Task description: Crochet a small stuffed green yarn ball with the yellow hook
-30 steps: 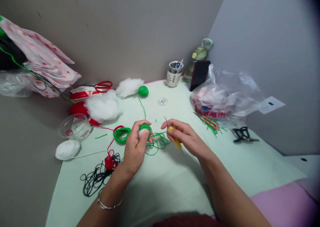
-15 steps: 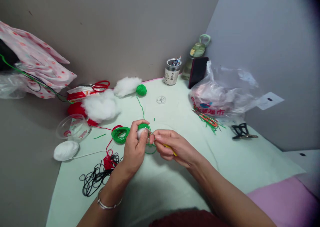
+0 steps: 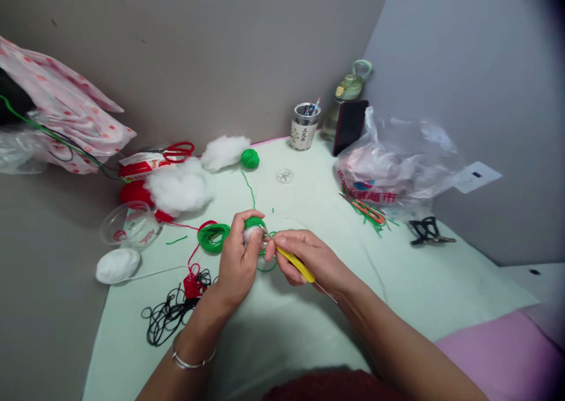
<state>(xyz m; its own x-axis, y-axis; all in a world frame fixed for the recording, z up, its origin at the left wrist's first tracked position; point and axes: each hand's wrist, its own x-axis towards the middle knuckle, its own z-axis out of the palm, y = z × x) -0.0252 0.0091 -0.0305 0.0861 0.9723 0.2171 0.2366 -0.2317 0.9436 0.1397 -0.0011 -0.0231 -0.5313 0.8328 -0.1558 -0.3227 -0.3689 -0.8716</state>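
My left hand [image 3: 239,259] is closed around a small green crochet piece [image 3: 253,221] with white stuffing showing at its opening. In my right hand [image 3: 304,254] is a crochet hook [image 3: 300,265] with a yellow handle, pinched between thumb and fingers. Its metal tip meets the edge of the green piece, and a thin metal end sticks out behind the handle. Green yarn loops hang below the fingers. Beside my left hand lies a green yarn coil [image 3: 213,237]; farther back sits a small green yarn ball [image 3: 250,159] with a trailing strand.
On the left are white stuffing [image 3: 179,188], a clear plastic bowl [image 3: 131,224], a white yarn ball [image 3: 118,265], black cord [image 3: 165,315] and red scissors [image 3: 179,152]. A pen can [image 3: 304,127], phone [image 3: 350,127], plastic bag [image 3: 388,165], orange-handled scissors [image 3: 366,209] and black hair clip [image 3: 428,232] stand or lie rightward.
My right hand has turned the crochet hook, so more of its yellow handle and its rear metal end now show. My left hand stays nearly in place around the green piece.
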